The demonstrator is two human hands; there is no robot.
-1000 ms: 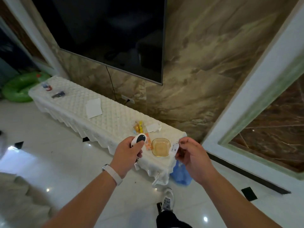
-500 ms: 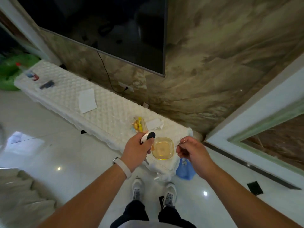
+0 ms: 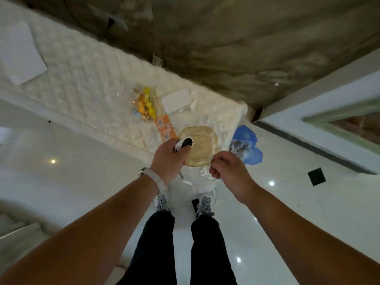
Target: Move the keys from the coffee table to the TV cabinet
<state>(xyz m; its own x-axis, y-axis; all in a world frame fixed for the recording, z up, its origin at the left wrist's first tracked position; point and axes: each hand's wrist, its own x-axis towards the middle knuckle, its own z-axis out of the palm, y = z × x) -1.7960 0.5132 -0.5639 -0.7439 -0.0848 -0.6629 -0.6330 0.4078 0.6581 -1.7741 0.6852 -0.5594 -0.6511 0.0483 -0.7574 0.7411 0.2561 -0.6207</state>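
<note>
The TV cabinet [image 3: 86, 87], covered by a white quilted cloth, runs from upper left to centre. My right hand [image 3: 227, 170] hovers at the cabinet's front right corner with its fingers pinched. Only a thin glint of the key ring [image 3: 213, 160] shows at the fingertips, and the keys are hidden in the fist. My left hand [image 3: 167, 160] is shut on a small black-and-white device [image 3: 184, 144], held over the near edge of an amber glass dish [image 3: 202, 149] on the cabinet.
A bag of yellow and orange sweets [image 3: 144, 104], an orange card pack [image 3: 164, 128], a white tissue pack [image 3: 176, 99] and a white sheet [image 3: 18, 54] lie on the cloth. A blue plastic bag [image 3: 247, 147] sits on the glossy floor by the cabinet's right end. My shoes [image 3: 163, 202] touch its skirt.
I have stepped up to the cabinet and my view has tilted down. Both hands now hang over its front right corner beside the dish, and the TV has left the view.
</note>
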